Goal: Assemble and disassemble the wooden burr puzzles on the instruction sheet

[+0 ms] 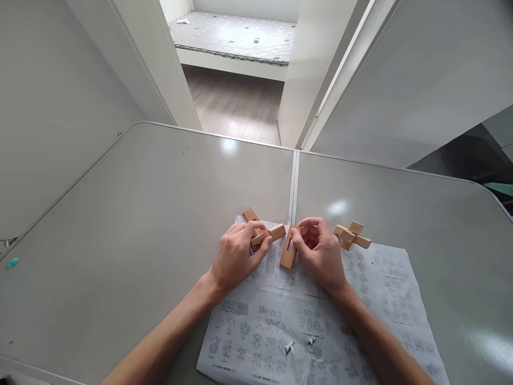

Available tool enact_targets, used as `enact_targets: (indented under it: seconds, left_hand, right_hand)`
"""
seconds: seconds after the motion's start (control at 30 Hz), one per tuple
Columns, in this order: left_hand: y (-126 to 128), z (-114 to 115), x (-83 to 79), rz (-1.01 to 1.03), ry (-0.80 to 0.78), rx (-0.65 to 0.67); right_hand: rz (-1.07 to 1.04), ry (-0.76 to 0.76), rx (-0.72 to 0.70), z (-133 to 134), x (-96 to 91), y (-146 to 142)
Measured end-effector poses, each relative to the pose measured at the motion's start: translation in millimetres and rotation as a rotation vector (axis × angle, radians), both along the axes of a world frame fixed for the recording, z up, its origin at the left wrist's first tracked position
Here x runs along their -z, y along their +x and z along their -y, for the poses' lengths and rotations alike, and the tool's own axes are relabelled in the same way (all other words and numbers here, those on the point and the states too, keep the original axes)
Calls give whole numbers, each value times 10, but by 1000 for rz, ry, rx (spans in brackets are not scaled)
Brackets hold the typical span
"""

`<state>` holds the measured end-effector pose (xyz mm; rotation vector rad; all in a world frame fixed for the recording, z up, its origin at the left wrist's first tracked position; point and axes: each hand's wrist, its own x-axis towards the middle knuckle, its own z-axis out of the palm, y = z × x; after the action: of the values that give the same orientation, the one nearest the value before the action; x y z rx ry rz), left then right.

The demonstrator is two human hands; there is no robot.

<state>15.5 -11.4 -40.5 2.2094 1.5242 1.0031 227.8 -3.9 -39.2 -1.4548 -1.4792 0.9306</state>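
Note:
My left hand (237,255) is closed around a small cluster of wooden puzzle bars (269,234), with one bar sticking out to the right and another showing behind the fingers. My right hand (318,250) pinches a slotted wooden bar (289,250), held upright and slightly tilted between the two hands. An assembled wooden cross-shaped puzzle (351,236) rests on the table just right of my right hand. A printed instruction sheet (320,321) with small diagrams lies under both hands.
The grey table (140,214) is made of two panels with a seam (294,182) down the middle. Behind it a doorway opens onto a wood floor and a mattress. A small teal object (12,262) lies at the far left edge.

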Motion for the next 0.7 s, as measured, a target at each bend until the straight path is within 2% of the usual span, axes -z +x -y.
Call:
enact_targets:
  seconds: [0.17, 0.33, 0.7]
  left_hand:
    - [7, 9, 35, -76, 47, 20]
    - [21, 12, 2, -127, 65, 53]
    - [42, 8, -27, -107, 95, 29]
  right_hand:
    - [121, 44, 28, 13, 9, -18]
    - [296, 108, -15, 26, 2, -44]
    - [496, 212, -13, 33, 56, -49]
